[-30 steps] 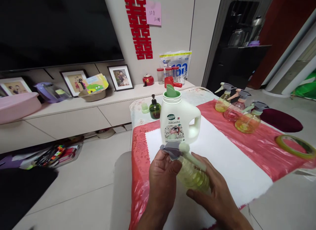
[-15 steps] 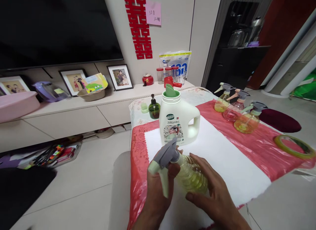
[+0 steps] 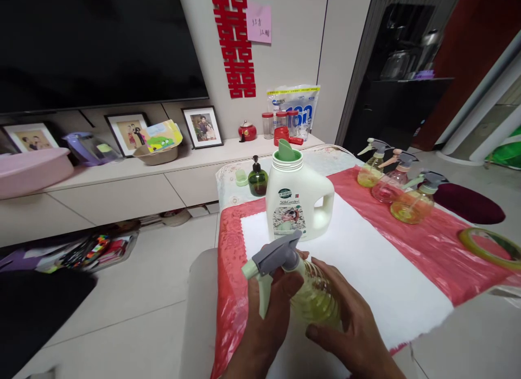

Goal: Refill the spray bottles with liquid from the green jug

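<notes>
I hold a clear spray bottle [image 3: 315, 297] of yellow-green liquid over the near end of the table. Its grey and pale green trigger head [image 3: 273, 259] points left. My left hand [image 3: 269, 319] is closed round the neck just under the trigger head. My right hand [image 3: 353, 330] is wrapped round the bottle's body from the right. A white detergent jug [image 3: 296, 197] with an open green spout stands upright just behind the bottle on the white cloth [image 3: 366, 259].
Three more spray bottles [image 3: 401, 181] stand on the red table cover [image 3: 427, 238] at the right, with a green tape roll [image 3: 488, 247] nearer the edge. A dark green pump bottle [image 3: 257, 178] is at the table's far end. A low cabinet [image 3: 122, 178] with photo frames runs along the wall.
The spray bottle's trigger head turned from lying sideways to pointing left with the trigger hanging down. My left hand shifted its grip on the neck; the camera view rose slightly.
</notes>
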{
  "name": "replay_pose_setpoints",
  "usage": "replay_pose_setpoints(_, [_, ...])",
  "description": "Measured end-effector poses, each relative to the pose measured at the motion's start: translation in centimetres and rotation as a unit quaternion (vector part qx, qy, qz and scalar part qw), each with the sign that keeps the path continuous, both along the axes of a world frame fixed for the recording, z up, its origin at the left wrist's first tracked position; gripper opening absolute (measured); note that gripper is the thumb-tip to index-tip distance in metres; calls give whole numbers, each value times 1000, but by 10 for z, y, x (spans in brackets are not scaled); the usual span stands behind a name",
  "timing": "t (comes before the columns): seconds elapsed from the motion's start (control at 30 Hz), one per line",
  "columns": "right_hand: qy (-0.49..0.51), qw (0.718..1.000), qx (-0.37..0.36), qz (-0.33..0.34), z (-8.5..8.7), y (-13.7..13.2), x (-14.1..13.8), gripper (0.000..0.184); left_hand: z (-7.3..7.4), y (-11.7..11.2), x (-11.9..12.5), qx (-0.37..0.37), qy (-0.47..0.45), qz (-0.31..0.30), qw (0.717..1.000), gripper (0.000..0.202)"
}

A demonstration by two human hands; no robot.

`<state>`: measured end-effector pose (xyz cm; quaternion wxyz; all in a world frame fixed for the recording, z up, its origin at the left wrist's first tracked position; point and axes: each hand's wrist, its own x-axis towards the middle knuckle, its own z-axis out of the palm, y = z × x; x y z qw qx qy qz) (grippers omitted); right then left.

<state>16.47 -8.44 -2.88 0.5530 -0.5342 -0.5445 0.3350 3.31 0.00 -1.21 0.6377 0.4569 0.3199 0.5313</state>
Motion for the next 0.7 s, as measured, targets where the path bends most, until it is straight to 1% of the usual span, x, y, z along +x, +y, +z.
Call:
replay_pose_setpoints(0.13, [12, 1000, 2, 8, -3, -1, 0, 78, -4, 3, -3, 3, -14, -84, 996, 48])
replay_pose_setpoints(0.23, [20, 1000, 0, 3, -6, 0, -1, 80, -2, 4, -2, 5, -40, -106, 994, 51])
replay_pose_setpoints(0.3, [35, 999, -6, 5, -9, 1, -3, 82, 5, 3, -1, 12, -34, -110, 993, 48])
replay_pose_setpoints(0.4, [50, 998, -34, 10, -11, -1, -2, 87, 19, -1, 0, 25, 27, -138, 990, 39])
replay_pose_setpoints(0.47, [50, 997, -62, 12, -15, -7, 5, 91, 24, -2, 3, 48, 52, -164, 984, 41])
replay_pose_setpoints(0.5, [46, 996, -73, 6, -17, -10, 12, 94, 24, -2, 5, 69, 52, -169, 982, 45])
replay_pose_setpoints(0.57, [38, 996, -80, -27, -21, -17, 33, 97, 17, 1, 11, 122, 37, -157, 979, 59])
replay_pose_setpoints(0.6, [35, 995, -70, -58, -21, -19, 46, 96, 12, 2, 14, 142, 32, -139, 980, 68])
replay_pose_setpoints(0.63, [34, 994, -56, -88, -18, -18, 60, 93, 5, 4, 16, 152, 28, -127, 980, 70])
replay_pose_setpoints(0.67, [36, 992, -38, -119, -13, -16, 75, 90, -2, 6, 18, 155, 33, -121, 980, 66])
replay_pose_setpoints(0.7, [44, 985, -14, -167, -5, -11, 89, 84, -9, 7, 20, 153, 45, -117, 980, 58])
